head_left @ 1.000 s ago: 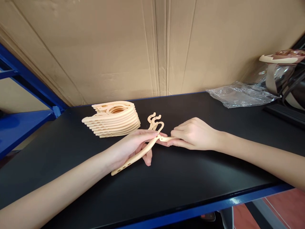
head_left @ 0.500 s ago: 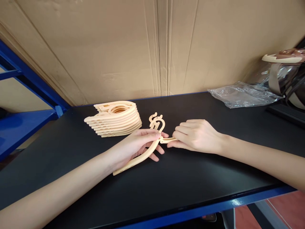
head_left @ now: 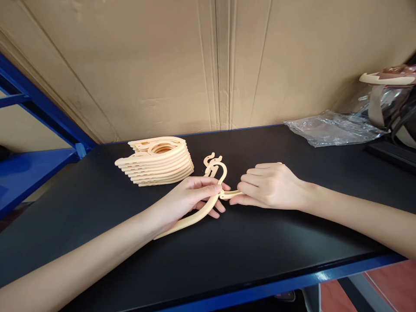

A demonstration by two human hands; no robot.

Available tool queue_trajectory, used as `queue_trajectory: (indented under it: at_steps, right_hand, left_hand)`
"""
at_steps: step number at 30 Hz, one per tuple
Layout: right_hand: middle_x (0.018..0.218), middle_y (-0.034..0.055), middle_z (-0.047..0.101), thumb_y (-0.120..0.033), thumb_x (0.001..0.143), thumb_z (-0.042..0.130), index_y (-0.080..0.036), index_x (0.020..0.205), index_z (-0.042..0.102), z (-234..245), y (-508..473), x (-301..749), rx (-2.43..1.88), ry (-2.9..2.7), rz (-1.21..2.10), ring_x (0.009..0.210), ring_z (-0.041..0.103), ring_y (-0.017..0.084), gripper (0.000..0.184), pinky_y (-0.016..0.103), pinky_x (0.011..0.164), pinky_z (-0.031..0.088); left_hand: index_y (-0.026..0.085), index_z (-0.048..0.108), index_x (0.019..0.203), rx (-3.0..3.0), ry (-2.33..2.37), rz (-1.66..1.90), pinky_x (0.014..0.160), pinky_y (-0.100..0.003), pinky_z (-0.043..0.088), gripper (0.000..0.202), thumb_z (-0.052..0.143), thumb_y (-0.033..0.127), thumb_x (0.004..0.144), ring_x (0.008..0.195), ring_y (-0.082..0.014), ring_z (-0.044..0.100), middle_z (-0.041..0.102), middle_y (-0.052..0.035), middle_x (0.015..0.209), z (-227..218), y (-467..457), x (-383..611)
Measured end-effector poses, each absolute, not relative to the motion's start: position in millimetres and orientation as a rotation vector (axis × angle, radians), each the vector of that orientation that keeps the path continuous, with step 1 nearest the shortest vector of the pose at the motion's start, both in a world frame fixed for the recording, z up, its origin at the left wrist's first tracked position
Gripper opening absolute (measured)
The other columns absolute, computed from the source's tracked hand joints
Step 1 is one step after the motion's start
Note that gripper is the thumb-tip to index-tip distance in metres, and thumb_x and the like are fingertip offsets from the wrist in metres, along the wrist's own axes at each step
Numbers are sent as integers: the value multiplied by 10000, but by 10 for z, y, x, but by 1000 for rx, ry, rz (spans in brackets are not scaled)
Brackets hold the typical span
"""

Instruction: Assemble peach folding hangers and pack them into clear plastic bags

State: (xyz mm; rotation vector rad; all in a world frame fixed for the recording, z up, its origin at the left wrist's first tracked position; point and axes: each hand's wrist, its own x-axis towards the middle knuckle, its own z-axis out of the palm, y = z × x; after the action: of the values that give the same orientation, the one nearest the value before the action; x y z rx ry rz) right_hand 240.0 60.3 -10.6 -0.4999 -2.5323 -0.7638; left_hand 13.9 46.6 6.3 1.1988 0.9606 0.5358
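Note:
A cream plastic folding clothes hanger (head_left: 195, 218) is held between my two hands over the black table. My left hand (head_left: 190, 197) is closed round its middle joint, thumb on top near the base of the hook, one arm reaching down to the left. My right hand (head_left: 268, 186) grips the other arm, most of which is hidden in the closed fingers. Just behind the hanger's hook lie a few loose cream hooks (head_left: 208, 160), partly overlapped by it. Left of these stands a neat stack of folded cream hangers (head_left: 159, 167).
The black tabletop (head_left: 260, 247) has a blue metal edge. Crumpled clear plastic bags (head_left: 334, 128) lie at the back right, beside a brown and transparent item (head_left: 386, 93). A cardboard wall (head_left: 156, 65) closes off the back; a blue metal frame (head_left: 48, 112) stands at the left.
The hook of the held hanger has shifted slightly to the right, and its left arm has turned a little. Both hands keep their grip and have barely moved.

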Motion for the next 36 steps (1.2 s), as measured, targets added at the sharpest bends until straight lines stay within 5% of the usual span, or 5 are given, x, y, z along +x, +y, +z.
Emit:
queue_trajectory:
  at_steps: [9, 14, 28, 33, 36]
  right_hand:
    - [474, -29, 494, -443, 982, 426, -173, 562, 571, -134, 587, 2395, -599, -2552, -504, 433, 375, 97, 520, 278, 471, 222]
    - [483, -24, 509, -445, 985, 413, -166, 578, 582, -143, 597, 2400, -668, -2619, -381, 425, 380, 89, 522, 273, 476, 202]
    - [465, -43, 450, -473, 950, 478, -164, 533, 512, -141, 618, 2399, -762, -2609, -22, 423, 319, 66, 520, 257, 477, 193]
    - [489, -44, 460, -550, 933, 465, -165, 548, 494, -142, 680, 2408, -745, -2613, -91, 456, 326, 75, 544, 263, 546, 282]
    - [559, -16, 523, -581, 899, 504, -168, 598, 531, -113, 703, 2403, -695, -2612, -207, 565, 427, 113, 512, 291, 618, 328]
  left_hand:
    - [148, 715, 1045, 1216, 963, 508, 637, -186, 592, 198, 616, 261, 916, 695, -125, 693, 724, -44, 803, 91, 445, 137]
    - [121, 699, 1099, 1202, 995, 518, 521, -199, 563, 250, 585, 259, 924, 584, -131, 667, 714, -64, 787, 64, 443, 154]
    - [91, 691, 972, 1261, 1056, 486, 497, -217, 505, 251, 562, 295, 902, 539, -135, 636, 709, -79, 746, 64, 435, 205]
    - [143, 598, 689, 1983, 1303, 421, 474, -235, 383, 429, 346, 336, 977, 426, -125, 514, 540, 5, 492, 23, 280, 224]
    - [146, 627, 878, 2672, 1402, 426, 469, -256, 296, 303, 375, 291, 964, 514, -186, 588, 635, -24, 633, -50, 163, 223]
